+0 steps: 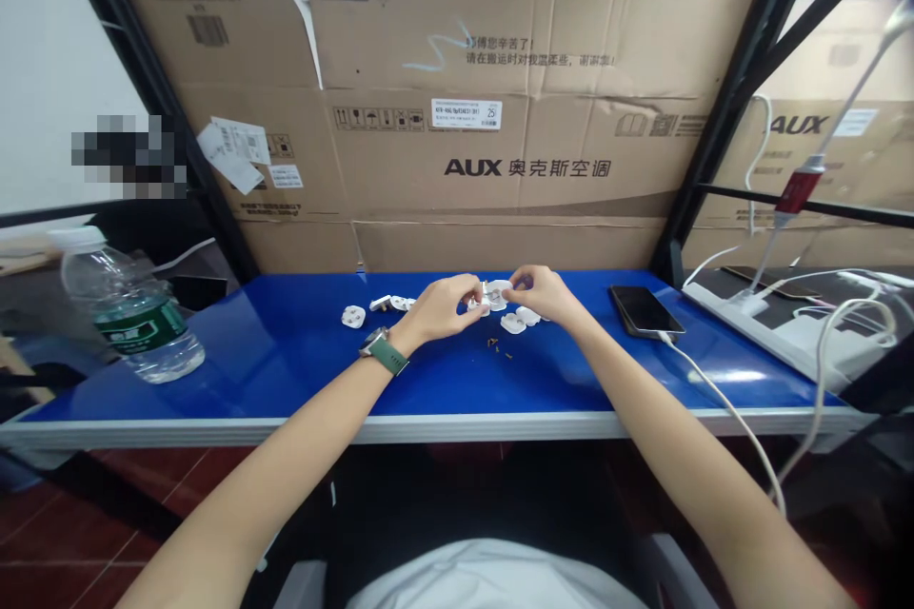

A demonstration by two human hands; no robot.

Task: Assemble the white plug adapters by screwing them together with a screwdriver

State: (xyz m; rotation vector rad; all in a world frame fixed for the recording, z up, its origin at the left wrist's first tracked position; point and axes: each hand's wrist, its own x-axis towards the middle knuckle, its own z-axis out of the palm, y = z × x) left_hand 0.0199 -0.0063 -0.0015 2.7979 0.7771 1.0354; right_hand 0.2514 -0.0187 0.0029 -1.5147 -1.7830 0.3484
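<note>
apparently, the left hand (447,304) and right hand (546,293) pinch a white plastic plug casing (498,292) between their fingertips. a slip could drop it onto the small brass-coloured pieces (492,343) on the near side of the hands, scattering them; a low right hand could nudge the casing half (512,324) beside it.
</note>
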